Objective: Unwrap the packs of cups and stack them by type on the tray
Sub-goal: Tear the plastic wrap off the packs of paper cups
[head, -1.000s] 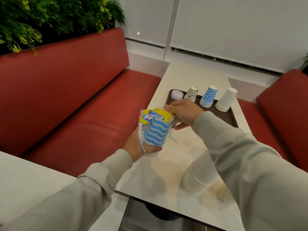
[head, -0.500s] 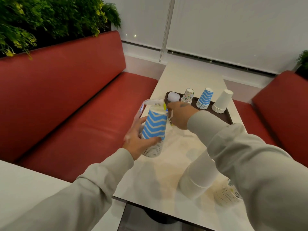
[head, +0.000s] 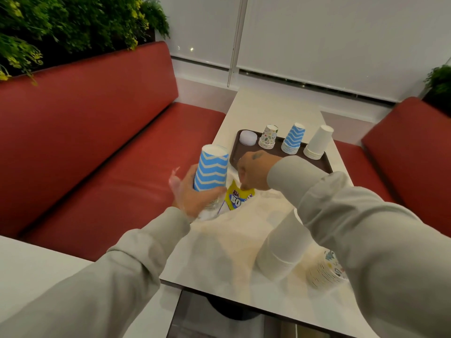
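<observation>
Head view: held stack of blue zigzag cups [head: 211,172] is upside down, bases up, at the table's [head: 244,240] left edge, just near-left of the tray [head: 325,165]. L hand [head: 192,191] grips it round the lower part, thumb on the near side, fingers wrapped behind; lowest rims hidden by the hand. Forearm comes in from near-left, grey sleeve.

R hand [head: 253,170] is just right of the stack, not touching it, wrist bent, fingers curled down and pinching the top of the clear wrapper [head: 240,197], which hangs btwn the hands down to the table. Edges blurred.

Wrapper label is yellow w/ blue letters, "BO" readable, rest can't tell.

On tray, far side, L to R: low white stack [head: 248,137], floral stack [head: 268,137], blue zigzag stack [head: 293,138], plain white stack [head: 318,142], all upside down.

Near end of table: a long white cup stack [head: 285,250] lying on its side, and a floral cup stack [head: 324,272] just right of it, part hidden by the R sleeve.
</observation>
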